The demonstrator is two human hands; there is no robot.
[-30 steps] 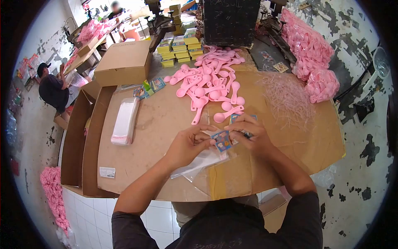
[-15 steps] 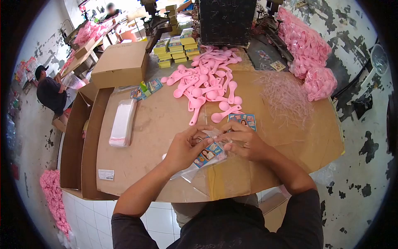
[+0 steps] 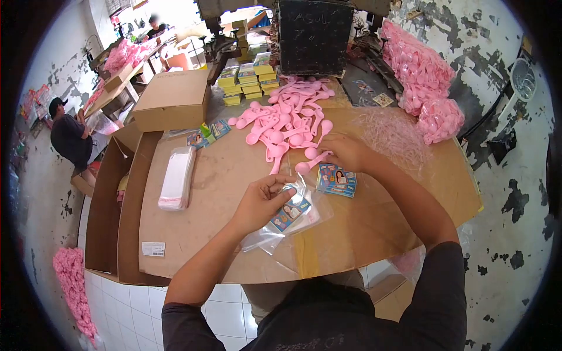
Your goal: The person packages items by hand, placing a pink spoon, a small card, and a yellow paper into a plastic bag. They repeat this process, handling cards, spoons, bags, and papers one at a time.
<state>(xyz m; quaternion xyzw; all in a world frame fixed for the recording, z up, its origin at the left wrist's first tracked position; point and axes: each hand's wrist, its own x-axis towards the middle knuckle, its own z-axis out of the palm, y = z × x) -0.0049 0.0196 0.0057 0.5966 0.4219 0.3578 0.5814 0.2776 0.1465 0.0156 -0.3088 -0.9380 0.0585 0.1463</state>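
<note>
Between thumb and fingers, my left hand (image 3: 264,200) pinches a clear plastic bag with a blue picture card (image 3: 290,214) inside, above the cardboard-covered table (image 3: 216,169). More clear plastic lies beneath it. My right hand (image 3: 344,153) reaches to the near edge of the pile of pink spoons (image 3: 287,120), its fingers closed at the handle of a pink spoon (image 3: 313,162). Just below that hand sits a stack of blue cards (image 3: 336,179). A bundle of clear bags (image 3: 177,178) lies on the left part of the table.
A closed carton (image 3: 171,98) and an open box (image 3: 111,216) stand at the left. Yellow-edged card stacks (image 3: 249,79) are behind the spoons. Shredded pink strips (image 3: 398,137) and bagged spoons (image 3: 418,67) are at the right. A person (image 3: 70,137) sits far left, another behind.
My right hand has left the bag and moved up and right to the spoons. My left hand still holds the bag with the card. The view has shifted slightly.
</note>
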